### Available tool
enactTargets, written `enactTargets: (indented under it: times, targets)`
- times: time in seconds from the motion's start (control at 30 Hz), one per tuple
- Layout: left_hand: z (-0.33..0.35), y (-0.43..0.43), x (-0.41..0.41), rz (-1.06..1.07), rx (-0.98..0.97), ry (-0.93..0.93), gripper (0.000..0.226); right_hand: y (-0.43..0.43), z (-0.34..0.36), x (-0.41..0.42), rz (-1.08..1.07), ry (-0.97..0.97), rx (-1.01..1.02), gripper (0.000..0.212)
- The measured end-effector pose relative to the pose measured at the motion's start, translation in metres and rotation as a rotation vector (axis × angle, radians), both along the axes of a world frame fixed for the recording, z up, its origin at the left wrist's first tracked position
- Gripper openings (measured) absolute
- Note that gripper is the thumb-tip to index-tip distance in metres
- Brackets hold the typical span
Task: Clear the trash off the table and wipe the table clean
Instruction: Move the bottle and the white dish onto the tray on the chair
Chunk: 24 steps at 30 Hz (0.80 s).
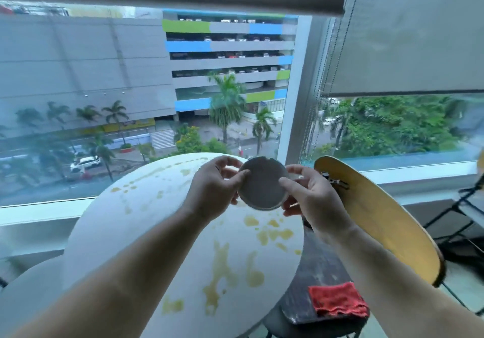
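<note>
Stained white surface [157, 220] by the window [104, 76]; above it, left hand [212, 188] and right hand [311, 196] pinch a grey disc [262, 183], far side hidden.

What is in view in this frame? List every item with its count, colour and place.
table: one, white, round, centre, in front of the window
stains: many, yellowish-brown, spread across the tabletop
round item: one, grey with a metallic rim, held above the table's far side
red cloth: one, red, lying on the dark surface
dark surface: one, black, speckled, lower right beside the table
skateboard: one, yellow underside, tilted at the right
blinds: two, grey, across the top
black frame: one, far right
left hand: one, fingers hold the round item's left edge
right hand: one, fingers hold its right edge
</note>
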<state>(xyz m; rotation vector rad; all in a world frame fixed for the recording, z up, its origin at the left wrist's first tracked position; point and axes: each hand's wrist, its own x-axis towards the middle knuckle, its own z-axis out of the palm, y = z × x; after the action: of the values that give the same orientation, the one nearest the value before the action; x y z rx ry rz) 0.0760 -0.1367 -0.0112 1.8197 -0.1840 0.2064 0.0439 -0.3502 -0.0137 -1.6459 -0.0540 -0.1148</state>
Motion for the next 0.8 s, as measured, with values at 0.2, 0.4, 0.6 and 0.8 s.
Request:
enactTargets:
  times: [0.2,0.4,0.6,0.8]
  targets:
    - [0.003,-0.082,0.035,-0.121,0.066,0.04,0.019,-0.09,-0.028,0.016,-0.11,0.02,0.134,0.027]
    - [-0.028,-0.118,0.073,-0.055,0.356,-0.043,0.011,-0.156,-0.086,0.046,-0.295,0.119,0.216,0.025]
    - [-0.047,-0.14,0.093,-0.071,0.566,-0.124,0.009,-0.168,-0.184,0.052,-0.349,0.464,0.142,0.036]
    - [-0.06,-0.153,0.122,-0.179,0.748,-0.092,0.01,-0.153,-0.261,0.043,-0.316,0.71,0.016,0.042]
